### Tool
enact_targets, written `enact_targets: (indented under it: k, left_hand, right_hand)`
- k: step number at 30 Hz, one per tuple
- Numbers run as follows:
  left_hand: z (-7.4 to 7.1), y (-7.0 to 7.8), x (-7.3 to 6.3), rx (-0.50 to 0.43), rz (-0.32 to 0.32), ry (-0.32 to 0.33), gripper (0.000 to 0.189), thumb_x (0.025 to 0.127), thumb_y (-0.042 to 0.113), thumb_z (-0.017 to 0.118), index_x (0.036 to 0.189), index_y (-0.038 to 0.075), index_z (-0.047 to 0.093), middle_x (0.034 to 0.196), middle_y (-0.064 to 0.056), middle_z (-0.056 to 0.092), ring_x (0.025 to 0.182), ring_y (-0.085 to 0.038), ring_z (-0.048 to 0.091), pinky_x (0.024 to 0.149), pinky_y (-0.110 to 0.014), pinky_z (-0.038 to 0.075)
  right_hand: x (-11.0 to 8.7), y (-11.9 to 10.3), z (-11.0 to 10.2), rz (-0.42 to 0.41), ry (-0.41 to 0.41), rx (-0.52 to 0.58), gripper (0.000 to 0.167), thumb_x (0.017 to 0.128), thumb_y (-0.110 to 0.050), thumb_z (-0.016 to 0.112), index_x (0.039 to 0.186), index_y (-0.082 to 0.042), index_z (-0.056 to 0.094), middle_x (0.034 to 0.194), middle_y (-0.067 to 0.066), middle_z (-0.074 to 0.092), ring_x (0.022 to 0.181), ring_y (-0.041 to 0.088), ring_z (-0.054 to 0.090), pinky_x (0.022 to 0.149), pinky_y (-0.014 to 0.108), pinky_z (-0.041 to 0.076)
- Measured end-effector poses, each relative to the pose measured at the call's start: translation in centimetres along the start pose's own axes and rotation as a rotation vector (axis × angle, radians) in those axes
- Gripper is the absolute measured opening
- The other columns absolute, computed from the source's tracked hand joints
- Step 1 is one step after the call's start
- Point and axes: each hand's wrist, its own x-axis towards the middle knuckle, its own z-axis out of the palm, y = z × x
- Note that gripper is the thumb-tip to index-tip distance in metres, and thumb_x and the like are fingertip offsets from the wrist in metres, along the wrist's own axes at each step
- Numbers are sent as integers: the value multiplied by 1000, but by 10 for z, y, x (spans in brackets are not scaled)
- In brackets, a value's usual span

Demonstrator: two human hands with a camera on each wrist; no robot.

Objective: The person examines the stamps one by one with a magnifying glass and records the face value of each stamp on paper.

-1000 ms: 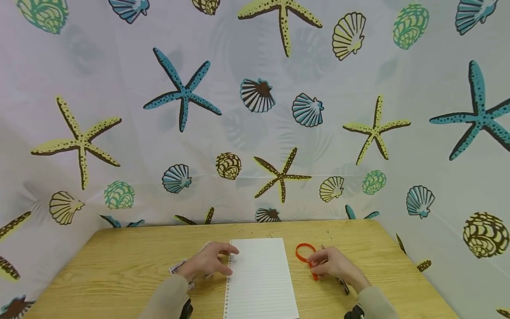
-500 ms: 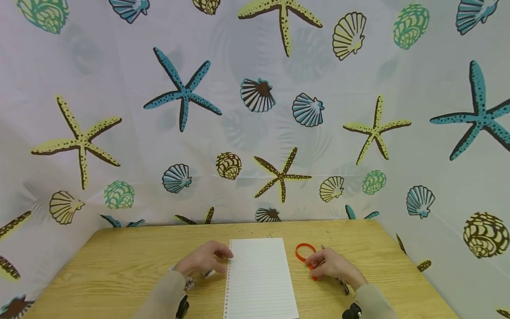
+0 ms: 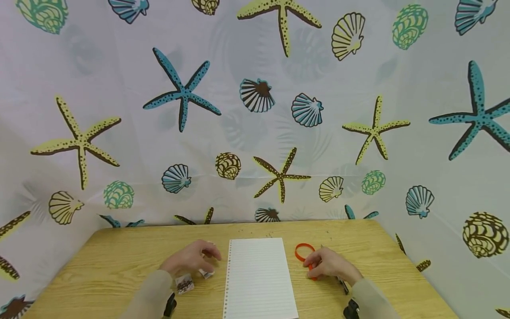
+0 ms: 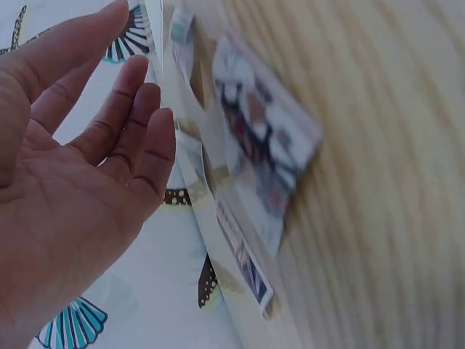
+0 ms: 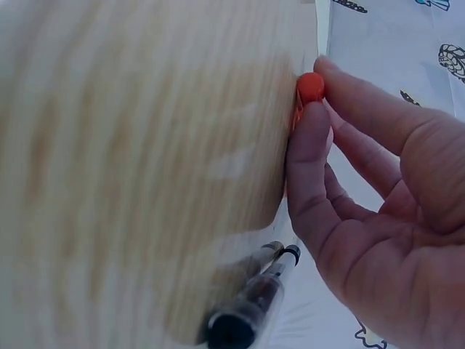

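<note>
My right hand (image 3: 332, 263) pinches the handle of a red magnifying glass (image 3: 304, 244) between thumb and fingers. Its ring points toward the back of the table. In the right wrist view the rounded orange-red handle end (image 5: 311, 87) shows between thumb and forefinger. My left hand (image 3: 192, 258) hovers left of a sheet of lined paper (image 3: 260, 279), fingers loosely bent around nothing. Small printed pictures (image 3: 184, 284) lie beneath and beside that hand. One picture (image 4: 265, 134) appears blurred in the left wrist view.
A pen (image 3: 343, 285) lies under my right wrist, partly hidden by it. The lined sheet, with holes along its left edge, lies mid-table. Behind the wooden table (image 3: 131, 261) hangs a cloth (image 3: 223, 208) printed with shells and starfish.
My left hand has moved left, away from the paper's edge, uncovering more of the small pictures. The right hand keeps its pinch on the magnifying glass and has shifted barely leftward.
</note>
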Motion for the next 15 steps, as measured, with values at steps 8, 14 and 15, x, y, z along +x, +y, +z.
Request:
enact_targets:
  k: [8, 14, 15]
  left_hand:
    - [-14, -8, -11, 108, -32, 8, 23, 79, 2, 77, 101, 4, 70, 141, -25, 49, 138, -52, 30, 106, -70, 25]
    - [-17, -11, -14, 135, -127, 2, 24, 77, 3, 79, 98, 9, 70, 151, -29, 35, 141, -55, 20, 107, -73, 19]
    - [-17, -12, -14, 123, -143, 2, 24, 77, 2, 79, 98, 9, 70, 152, -30, 32, 142, -55, 18, 108, -73, 18]
  right_hand:
    - [5, 0, 1, 22, 37, -45, 28, 79, -1, 76, 107, -2, 73, 73, 4, 64, 59, 11, 55, 58, 28, 51]
    - [4, -1, 1, 43, 49, -48, 30, 77, 1, 74, 106, -4, 74, 76, 5, 67, 60, 12, 57, 57, 29, 52]
    - [4, 0, 0, 48, 48, -41, 30, 77, 1, 74, 107, -4, 74, 78, 5, 67, 61, 12, 57, 57, 29, 52]
